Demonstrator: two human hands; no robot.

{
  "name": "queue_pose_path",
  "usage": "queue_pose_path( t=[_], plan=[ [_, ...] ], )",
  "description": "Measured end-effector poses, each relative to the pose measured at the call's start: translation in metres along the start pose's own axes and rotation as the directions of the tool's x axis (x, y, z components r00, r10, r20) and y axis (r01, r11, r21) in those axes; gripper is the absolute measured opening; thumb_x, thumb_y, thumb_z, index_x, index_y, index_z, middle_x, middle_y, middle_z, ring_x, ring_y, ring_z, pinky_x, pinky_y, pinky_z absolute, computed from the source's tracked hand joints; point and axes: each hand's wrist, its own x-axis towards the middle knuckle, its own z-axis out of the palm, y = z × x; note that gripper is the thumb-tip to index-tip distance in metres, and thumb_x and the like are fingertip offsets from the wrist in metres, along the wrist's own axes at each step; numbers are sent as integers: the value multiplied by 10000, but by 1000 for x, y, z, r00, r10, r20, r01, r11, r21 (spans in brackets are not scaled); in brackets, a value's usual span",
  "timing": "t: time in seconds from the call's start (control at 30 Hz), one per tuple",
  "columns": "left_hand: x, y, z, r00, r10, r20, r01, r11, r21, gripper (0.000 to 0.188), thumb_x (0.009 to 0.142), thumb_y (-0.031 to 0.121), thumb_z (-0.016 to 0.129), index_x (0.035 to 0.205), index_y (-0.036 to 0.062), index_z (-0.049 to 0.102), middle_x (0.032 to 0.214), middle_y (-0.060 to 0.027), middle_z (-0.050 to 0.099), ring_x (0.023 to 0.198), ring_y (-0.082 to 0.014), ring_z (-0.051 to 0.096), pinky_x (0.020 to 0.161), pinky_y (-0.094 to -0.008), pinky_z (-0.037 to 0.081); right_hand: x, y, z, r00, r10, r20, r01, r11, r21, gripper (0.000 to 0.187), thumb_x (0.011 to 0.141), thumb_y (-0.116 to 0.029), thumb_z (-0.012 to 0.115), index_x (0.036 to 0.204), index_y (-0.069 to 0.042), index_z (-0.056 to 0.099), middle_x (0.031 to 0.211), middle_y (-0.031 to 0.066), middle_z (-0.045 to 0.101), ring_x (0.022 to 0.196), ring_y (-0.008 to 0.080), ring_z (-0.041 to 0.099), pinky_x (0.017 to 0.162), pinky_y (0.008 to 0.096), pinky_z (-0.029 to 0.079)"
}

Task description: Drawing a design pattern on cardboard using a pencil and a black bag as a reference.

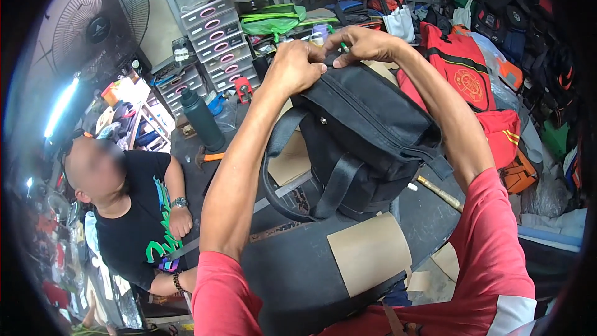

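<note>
Tube light [62, 107] glaring left; edges black, warped.

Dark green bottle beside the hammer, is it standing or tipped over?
Standing: the dark green bottle has its cap uppermost and its base down near the hammer.

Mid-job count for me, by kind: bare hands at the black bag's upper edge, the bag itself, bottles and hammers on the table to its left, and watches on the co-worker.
Hands: 2 (left hand, right hand)
Black bag: 1
Dark green bottle: 1
Hammer: 1
Watch: 1
Total: 6
</note>
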Motion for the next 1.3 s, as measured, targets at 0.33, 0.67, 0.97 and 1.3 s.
queue_pose_path(
  t=[0.33, 0.67, 0.97, 1.3],
  plan=[
    [1, 2, -2, 974, -223, 43, 219, 972, 88, 336, 761, 283, 898, 996, 51, 835, 937, -196, 787, 896, -329, 774, 851, -413, 595, 5, 10, 26, 932, -189, -309, 57, 919, -391, 260, 779, -131, 844, 957, 15, 725, 910, 166, 733, 884, 280, 693, 820, 410, 522],
    [-2, -5, -32, 844, -447, 297, 484, 873, -64, 232, 873, 244, 855, 909, 27, 779, 679, -1, 656, 549, -86, 548, 506, -279, 443, -4, 9, 30, 891, -173, -420, -21, 908, -418, 258, 772, -133, 828, 969, 14, 752, 946, 190, 763, 958, 334, 737, 885, 430, 546],
    [13, -22, -15, 804, -508, 309, 514, 855, 68, 331, 765, 245, 891, 713, -17, 696, 641, -90, 657, 549, -195, 635, 530, -361, 512, -8, 6, 35, 888, -172, -427, -17, 914, -405, 233, 777, -138, 825, 951, 2, 763, 939, 170, 768, 965, 328, 736, 893, 427, 551],
    [8, 4, -16, 854, -490, 177, 486, 871, 69, 211, 759, 109, 854, 792, 50, 653, 728, -32, 673, 683, -143, 640, 647, -339, 523, -18, 8, 29, 873, -112, -475, -76, 930, -360, 310, 754, -187, 886, 985, -13, 774, 932, 149, 772, 944, 308, 740, 863, 418, 554]
  ],
)
